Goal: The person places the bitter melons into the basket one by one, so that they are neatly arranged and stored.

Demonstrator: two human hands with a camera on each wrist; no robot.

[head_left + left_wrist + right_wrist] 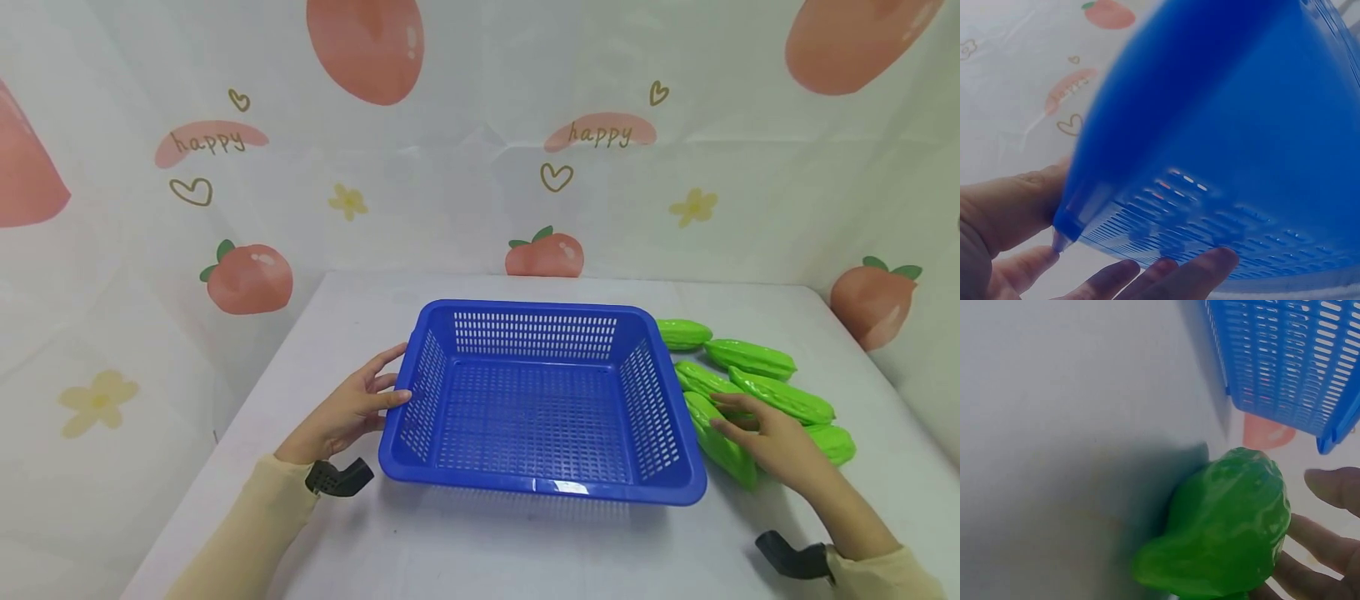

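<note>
A blue slotted plastic basket (487, 482) with nothing inside stands mid-table, its near rim toward me. My left hand (347, 417) grips its left rim, thumb over the edge and the other fingers (1191, 275) against the outside of the slotted wall. To the right of the basket lie several bright green, ridged bitter melons (787, 397). Over the nearest bitter melon (716, 442) hovers my right hand (783, 446), thumb apart from the fingers. In the right wrist view, the fingers are beside that bitter melon (1222, 525); whether they touch it I cannot tell.
A white cloth covers the table (480, 558). Behind it hangs a white backdrop (450, 183) printed with peaches, hearts and flowers. A black wrist device (339, 477) sits on the left forearm, and another black device (793, 558) on the right.
</note>
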